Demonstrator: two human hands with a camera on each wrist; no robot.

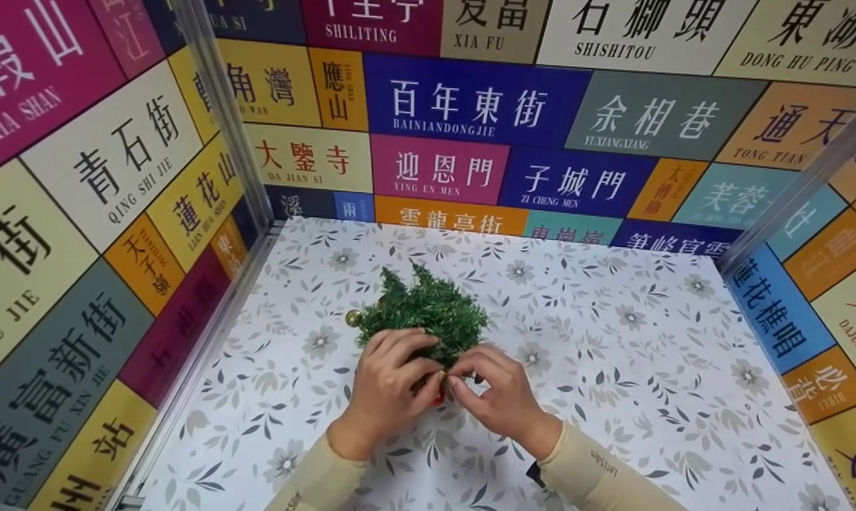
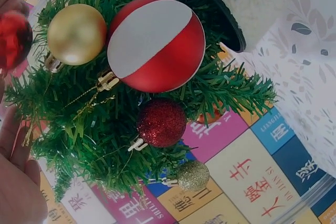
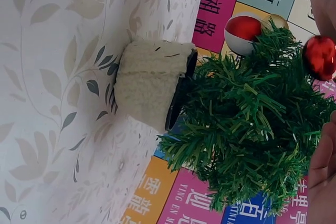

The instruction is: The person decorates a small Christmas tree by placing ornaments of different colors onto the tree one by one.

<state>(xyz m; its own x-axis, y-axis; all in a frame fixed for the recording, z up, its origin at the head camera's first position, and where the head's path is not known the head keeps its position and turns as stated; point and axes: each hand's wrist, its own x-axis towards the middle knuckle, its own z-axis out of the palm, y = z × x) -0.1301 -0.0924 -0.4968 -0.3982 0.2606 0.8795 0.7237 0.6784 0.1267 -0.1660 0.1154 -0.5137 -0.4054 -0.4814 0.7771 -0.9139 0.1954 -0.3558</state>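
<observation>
A small artificial Christmas tree (image 1: 439, 305) stands on the table in front of both hands. Its pot (image 3: 152, 85) is wrapped in cream fleece. Close to the tree's near side is a shiny red Christmas ball (image 3: 320, 57), partly covered by fingers in the head view. My left hand (image 1: 392, 372) pinches at its top between thumb and forefinger, other fingers against the branches. Facing it, my right hand (image 1: 495, 390) pinches at the same spot, fingertips meeting the left's. On the tree hang a red-and-white ball (image 2: 157, 45), a matte gold ball (image 2: 76, 34) and a glittery red ball (image 2: 161, 122).
The table (image 1: 612, 397) has a white cloth with grey leaves and flowers. Walls of coloured street-name panels (image 1: 470, 103) rise at the back and both sides, with metal posts (image 1: 233, 113) at the corners. A small gold glitter ball (image 2: 193, 176) hangs on the tree's left.
</observation>
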